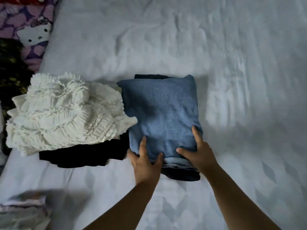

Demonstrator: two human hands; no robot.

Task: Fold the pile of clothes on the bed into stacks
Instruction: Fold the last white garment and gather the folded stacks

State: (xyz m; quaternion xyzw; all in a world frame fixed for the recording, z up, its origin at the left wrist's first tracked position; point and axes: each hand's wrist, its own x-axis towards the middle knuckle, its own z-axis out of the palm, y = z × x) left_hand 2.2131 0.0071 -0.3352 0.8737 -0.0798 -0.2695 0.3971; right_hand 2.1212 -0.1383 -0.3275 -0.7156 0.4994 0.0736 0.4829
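A folded blue garment (160, 112) tops a small stack in the middle of the white bed (182, 39), with a dark folded piece (181, 175) showing beneath it at the near edge. My left hand (145, 159) holds the stack's near left corner, thumb on top and fingers round the side. My right hand (198, 150) lies on the near right corner with fingers spread over the blue cloth. To the left lies a crumpled white ruffled garment (63, 112) on a black garment (83, 155).
A purple cartoon-print pillow (28, 25) and dark patterned cloth (11, 67) sit at the far left edge. A blurred pale stack of fabric (23, 208) lies at the near left corner. White sheet stretches to the right and beyond the stack.
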